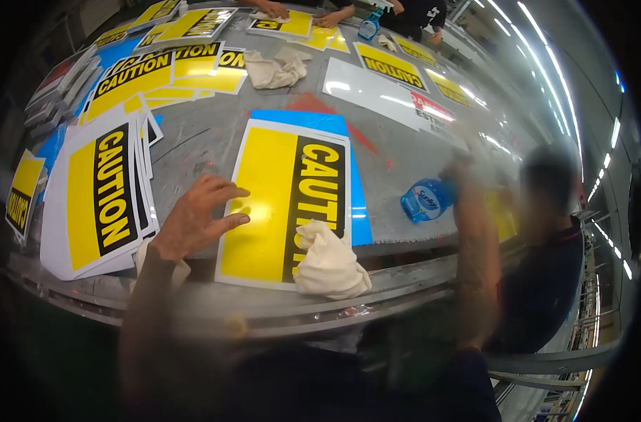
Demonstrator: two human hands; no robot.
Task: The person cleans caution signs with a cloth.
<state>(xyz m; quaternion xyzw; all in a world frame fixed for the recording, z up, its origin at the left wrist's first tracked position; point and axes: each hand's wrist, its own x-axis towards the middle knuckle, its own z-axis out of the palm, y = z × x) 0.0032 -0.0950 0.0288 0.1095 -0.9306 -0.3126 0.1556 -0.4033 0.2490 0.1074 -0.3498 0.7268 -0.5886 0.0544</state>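
Note:
In front of me lies a yellow and black CAUTION sign [264,190], on top of a blue sheet [359,190]. My left hand [204,211] is at the sign's left edge with its fingers apart and curved; nothing is in it. A crumpled cream cloth [331,264] rests on the sign's near right corner. To the right, my right hand [459,172], smeared by motion, is closed round the upper part of a blue spray bottle [424,201] with a Sunlight label. The bottle is tilted and its top is hidden in blur.
A stack of CAUTION signs [99,204] lies at left, with more signs [137,81] behind. Another cloth [274,68] and a red-and-white DANGER sign [376,95] lie farther back. A person [545,267] is close at right; others' hands [271,8] work at the far side.

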